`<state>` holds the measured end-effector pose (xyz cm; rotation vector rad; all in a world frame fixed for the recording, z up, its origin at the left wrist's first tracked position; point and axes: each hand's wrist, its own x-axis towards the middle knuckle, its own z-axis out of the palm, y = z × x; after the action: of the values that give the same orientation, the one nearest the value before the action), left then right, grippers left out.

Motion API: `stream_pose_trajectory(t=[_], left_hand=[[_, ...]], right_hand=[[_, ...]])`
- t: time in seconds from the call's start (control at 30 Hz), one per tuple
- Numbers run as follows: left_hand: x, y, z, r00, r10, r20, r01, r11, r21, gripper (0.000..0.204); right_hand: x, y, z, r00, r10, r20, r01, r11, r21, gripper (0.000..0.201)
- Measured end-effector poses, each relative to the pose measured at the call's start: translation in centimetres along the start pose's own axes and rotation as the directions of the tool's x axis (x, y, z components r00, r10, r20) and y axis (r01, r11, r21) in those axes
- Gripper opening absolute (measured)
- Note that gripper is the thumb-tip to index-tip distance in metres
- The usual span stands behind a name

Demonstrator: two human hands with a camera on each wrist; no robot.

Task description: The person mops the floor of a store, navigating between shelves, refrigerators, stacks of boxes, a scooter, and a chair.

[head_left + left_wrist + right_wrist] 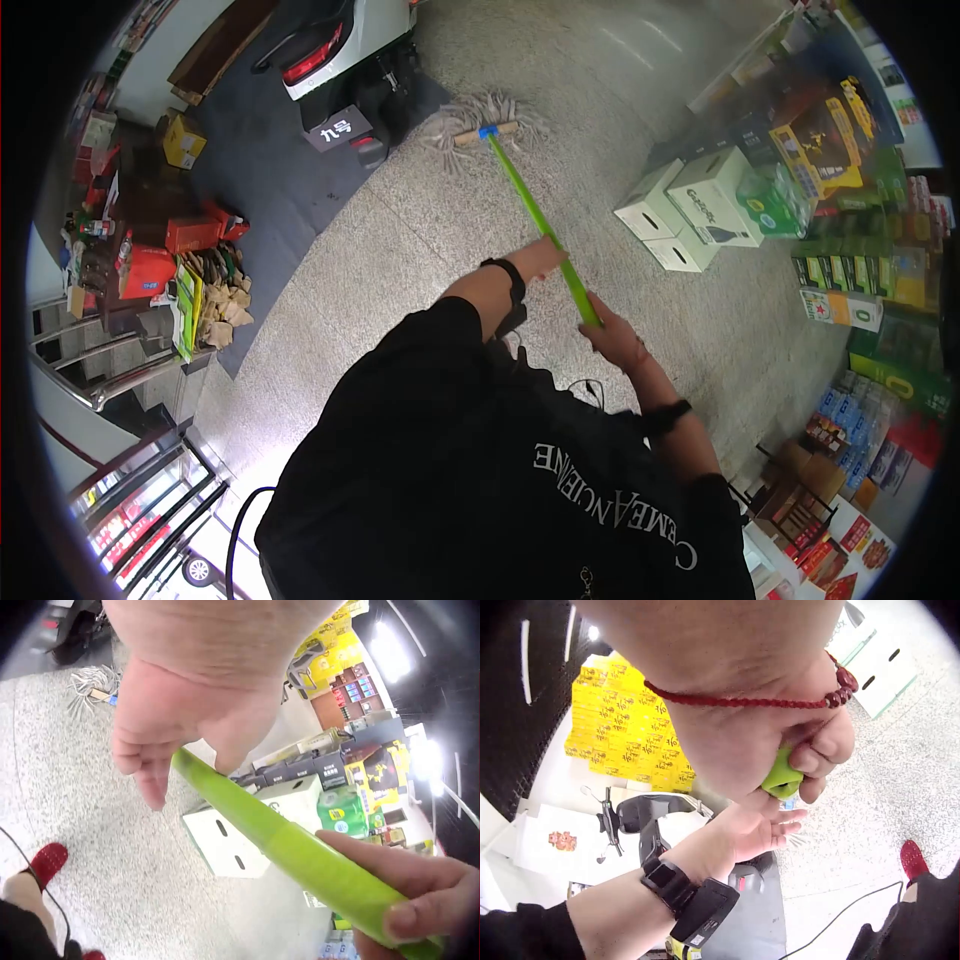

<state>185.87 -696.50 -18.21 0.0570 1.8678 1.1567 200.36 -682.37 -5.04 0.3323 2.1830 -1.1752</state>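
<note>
A string mop with a green handle (522, 193) reaches away from me across the floor. Its grey strands (500, 107) fan out on the floor around a wooden bar and blue clamp. My right hand (615, 338) grips the handle near its top end; the right wrist view shows its fingers (826, 746) curled round the hollow green tip. Farther down the handle, my left hand (540, 260) holds it loosely, with the pole passing between thumb and fingers (154, 784) in the left wrist view.
A scooter (350, 60) stands on a dark mat (275, 185) beside the mop head. White-green cartons (715, 195) are stacked on the right, with more goods behind. A metal-framed chair (125, 375) is at left. A black cable (847, 915) trails near a red shoe (913, 860).
</note>
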Motion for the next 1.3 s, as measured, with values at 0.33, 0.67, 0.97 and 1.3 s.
stream_pose_trajectory(t=[0.33,0.67,0.97,1.3], left_hand=[[4.2,2.4,-3.1,0.998,-0.007,0.059,-0.006,0.978,0.206,0.049],[-5.7,5.2,12.5,0.750,-0.195,0.632,-0.067,0.928,0.366,0.047],[-7.7,9.1,17.1,0.366,-0.412,0.835,-0.145,0.861,0.488,0.067],[6.3,8.0,6.8,0.776,-0.193,0.601,-0.119,0.890,0.439,0.048]], right_hand=[[2.2,-3.2,-1.4,0.999,0.044,-0.012,-0.046,0.981,-0.186,0.062],[-19.3,7.1,-1.6,0.984,0.142,-0.112,-0.118,0.974,0.191,0.057],[-25.7,4.2,-1.7,0.961,0.208,-0.181,-0.141,0.935,0.325,0.054],[-7.8,-0.8,-6.9,0.974,0.210,-0.090,-0.194,0.968,0.160,0.065]])
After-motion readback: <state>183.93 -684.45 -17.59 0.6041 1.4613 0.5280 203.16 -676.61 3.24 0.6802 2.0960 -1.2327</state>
